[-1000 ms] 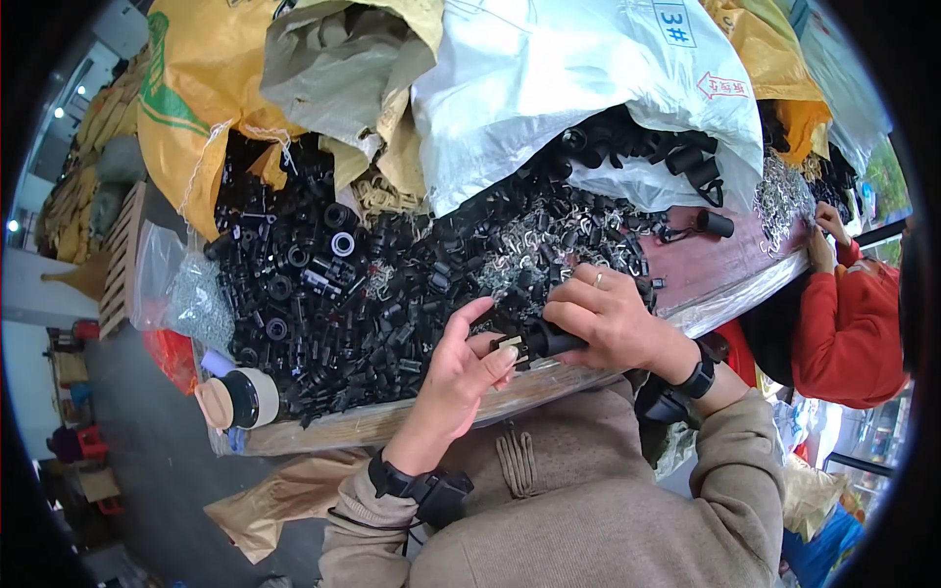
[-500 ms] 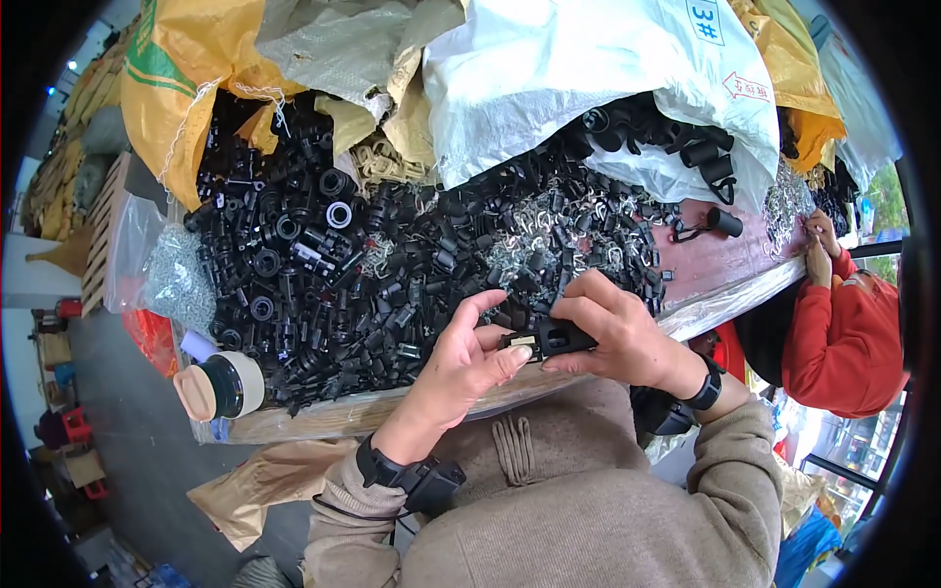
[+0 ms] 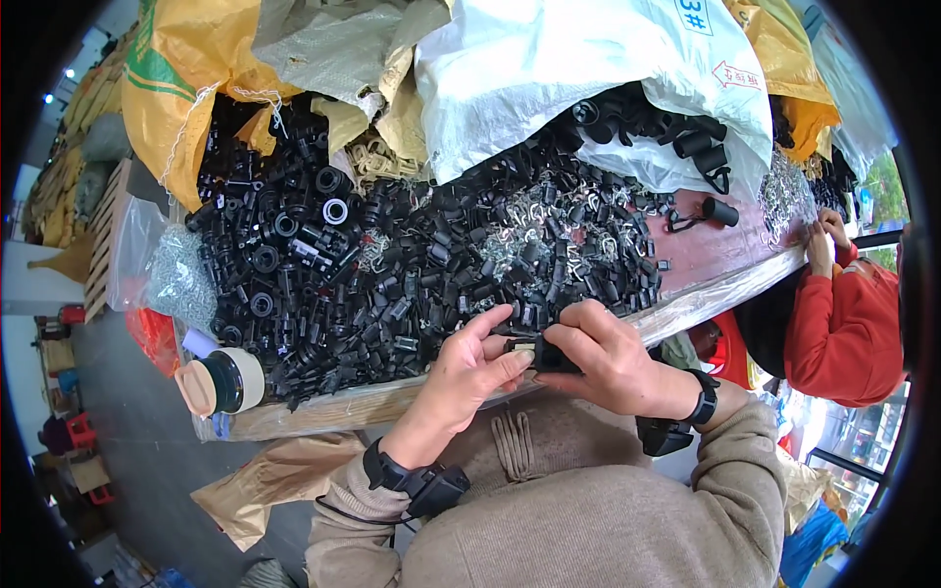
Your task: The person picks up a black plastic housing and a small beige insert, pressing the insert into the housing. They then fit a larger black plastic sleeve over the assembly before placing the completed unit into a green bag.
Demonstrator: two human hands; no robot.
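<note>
Both hands meet over the near edge of the table around a black plastic part [image 3: 554,360] with a pale cream piece [image 3: 526,348] at its left end. My left hand [image 3: 461,377] pinches that left end, thumb on the cream piece, index finger raised away from it. Wrapped over the part's body from the right is my right hand [image 3: 613,365], which hides much of it. Just beyond my fingers spreads a heap of small black plastic pieces [image 3: 412,304], mixed with shiny metal hooks [image 3: 524,230].
Larger black fittings [image 3: 284,225] pile at the left, beside a clear bag of small metal pieces [image 3: 181,279]. A lidded cup [image 3: 225,382] stands at the table's left corner. A white sack [image 3: 588,78] spills black parts at the back. A person in red [image 3: 843,333] works at right.
My right hand has closed further over the black part, covering more of its body. Both hands have drawn slightly nearer my body.
</note>
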